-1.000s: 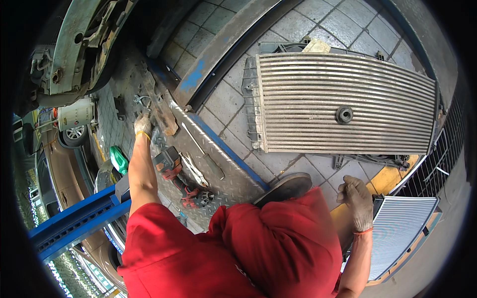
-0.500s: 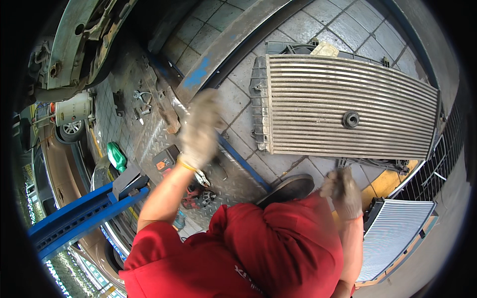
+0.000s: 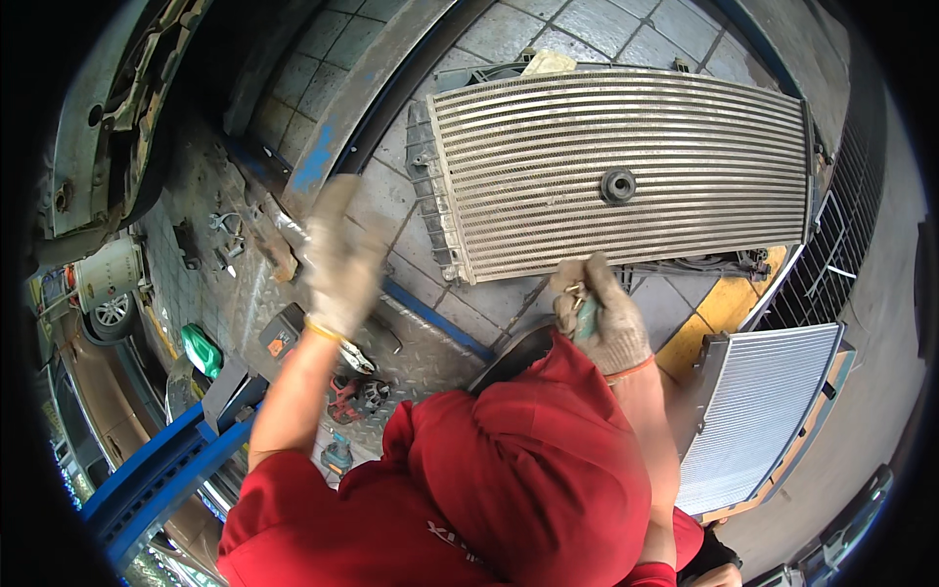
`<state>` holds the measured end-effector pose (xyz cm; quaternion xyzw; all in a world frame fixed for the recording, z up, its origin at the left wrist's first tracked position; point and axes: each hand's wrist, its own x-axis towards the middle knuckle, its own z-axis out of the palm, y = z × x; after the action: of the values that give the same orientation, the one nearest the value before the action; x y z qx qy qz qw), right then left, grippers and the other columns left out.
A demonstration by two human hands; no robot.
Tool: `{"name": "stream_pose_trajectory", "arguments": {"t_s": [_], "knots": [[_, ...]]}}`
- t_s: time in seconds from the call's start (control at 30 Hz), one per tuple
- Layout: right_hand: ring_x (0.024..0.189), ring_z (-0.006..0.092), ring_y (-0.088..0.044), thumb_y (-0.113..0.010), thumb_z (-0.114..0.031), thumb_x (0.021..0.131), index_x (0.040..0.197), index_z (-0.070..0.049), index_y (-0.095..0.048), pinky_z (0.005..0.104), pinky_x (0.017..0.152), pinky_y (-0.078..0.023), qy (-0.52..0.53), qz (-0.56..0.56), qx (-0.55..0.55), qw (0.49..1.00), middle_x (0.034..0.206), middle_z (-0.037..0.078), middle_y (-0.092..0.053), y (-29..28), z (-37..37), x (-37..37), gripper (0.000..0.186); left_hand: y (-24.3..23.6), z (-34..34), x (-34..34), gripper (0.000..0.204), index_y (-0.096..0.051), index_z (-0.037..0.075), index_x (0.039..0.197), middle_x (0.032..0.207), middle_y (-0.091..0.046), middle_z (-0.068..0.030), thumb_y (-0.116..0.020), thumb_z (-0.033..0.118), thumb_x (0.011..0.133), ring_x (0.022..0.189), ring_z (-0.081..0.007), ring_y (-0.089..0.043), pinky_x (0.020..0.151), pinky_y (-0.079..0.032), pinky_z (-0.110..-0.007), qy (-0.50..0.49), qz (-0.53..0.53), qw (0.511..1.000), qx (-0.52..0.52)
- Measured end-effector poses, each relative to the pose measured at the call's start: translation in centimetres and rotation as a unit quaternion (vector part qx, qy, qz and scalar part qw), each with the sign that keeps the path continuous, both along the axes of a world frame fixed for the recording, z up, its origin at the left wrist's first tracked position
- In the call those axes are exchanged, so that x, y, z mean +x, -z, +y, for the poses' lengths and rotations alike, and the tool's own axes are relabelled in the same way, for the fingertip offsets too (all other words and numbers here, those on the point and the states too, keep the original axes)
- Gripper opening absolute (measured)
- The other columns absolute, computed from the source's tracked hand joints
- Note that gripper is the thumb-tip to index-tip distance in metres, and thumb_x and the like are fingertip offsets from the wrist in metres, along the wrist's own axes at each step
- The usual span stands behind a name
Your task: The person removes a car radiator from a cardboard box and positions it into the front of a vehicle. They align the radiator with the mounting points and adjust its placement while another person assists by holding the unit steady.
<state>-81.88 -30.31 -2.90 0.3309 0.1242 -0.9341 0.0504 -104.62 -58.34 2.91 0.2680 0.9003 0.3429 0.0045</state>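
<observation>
My left hand [image 3: 340, 264], gloved and blurred by motion, is raised over the steel plate [image 3: 430, 382]; its fingers are too smeared to read. My gloved right hand [image 3: 602, 318] grips a small green object [image 3: 585, 318] with a brass-coloured metal part, beside my red-clothed body. Beyond it lies a dirty finned heat exchanger [image 3: 528, 186] with a black ring [image 3: 618, 185] on top. Near my left forearm are a cordless power tool [image 3: 344, 399], silver pliers [image 3: 357, 357] and a black battery pack [image 3: 284, 333].
A steel beam [image 3: 328, 132] crosses the tiled floor. A silvery radiator [image 3: 753, 421] leans at the right, below a black grid [image 3: 827, 245]. A blue rail [image 3: 156, 460], green bottle [image 3: 201, 347] and vehicle bodywork [image 3: 93, 157] are at left. Bare skin [image 3: 719, 577] shows at bottom right.
My left hand has moved rightward from the loose parts toward the middle. My right hand has risen leftward to the heat exchanger's near edge, showing the green object. The view has shifted.
</observation>
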Motion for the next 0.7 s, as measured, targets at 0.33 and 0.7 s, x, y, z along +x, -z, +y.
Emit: {"name": "stream_pose_trajectory", "arguments": {"t_s": [0.33,0.7], "knots": [[0.075,0.0113,-0.067,-0.072,-0.029,0.107,0.155,0.011,-0.047,0.0199,0.062,-0.057,0.090,-0.028,0.277,0.956,0.101,0.008,-0.072,-3.6,10.5,5.7,0.068,6.8,-25.1,-18.8,0.106,-0.056,-0.009,0.154,0.154,-0.060,-0.0339,-0.059,0.079,0.096,0.148,-0.0457,-0.056,0.121,-0.045,-0.049,-0.462,-0.153,0.810,-0.329],[0.049,0.0055,-0.048,-0.050,-0.037,0.120,0.134,-0.002,-0.071,0.0196,0.044,-0.041,0.151,-0.197,0.407,0.879,0.069,-0.004,-0.057,-8.5,20.7,21.0,0.043,11.0,-29.0,-26.7,0.033,-0.082,0.009,0.127,0.136,-0.076,-0.0174,-0.059,0.018,0.106,0.127,-0.0358,-0.074,0.103,-0.062,-0.047,-0.140,-0.119,0.651,-0.737]]}}
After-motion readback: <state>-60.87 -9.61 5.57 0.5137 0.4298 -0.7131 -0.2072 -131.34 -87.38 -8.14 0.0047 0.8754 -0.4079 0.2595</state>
